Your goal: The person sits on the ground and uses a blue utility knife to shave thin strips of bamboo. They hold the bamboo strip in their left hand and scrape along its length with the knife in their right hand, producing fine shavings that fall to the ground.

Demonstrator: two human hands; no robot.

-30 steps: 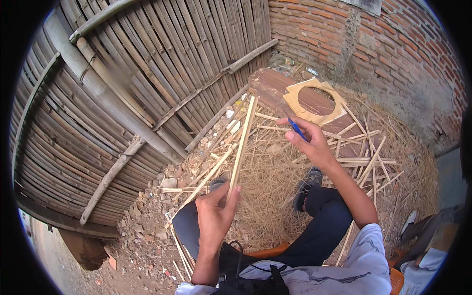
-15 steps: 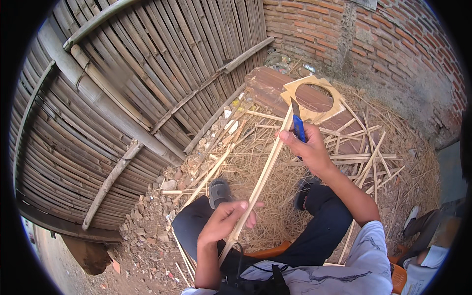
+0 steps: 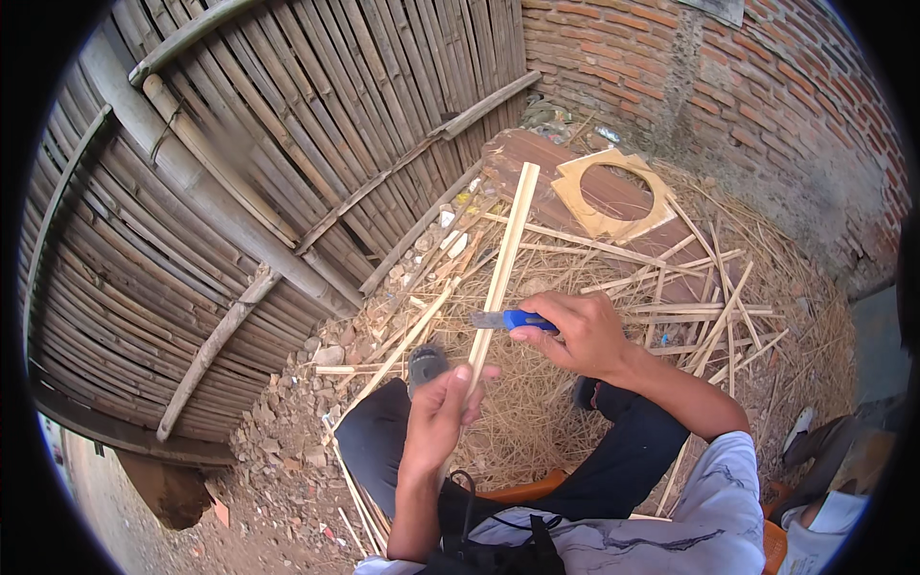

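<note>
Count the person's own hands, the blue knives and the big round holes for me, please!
Blue knife: 1
Person's own hands: 2, the left hand gripping a pale strip and the right hand holding the knife
Big round hole: 1, in the pale board
Total: 4

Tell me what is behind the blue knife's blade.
The pale strip in the left hand runs behind the blade, with dry shavings further back. The stretch of strip directly behind the blade is covered, so any cut there cannot be seen.
</note>
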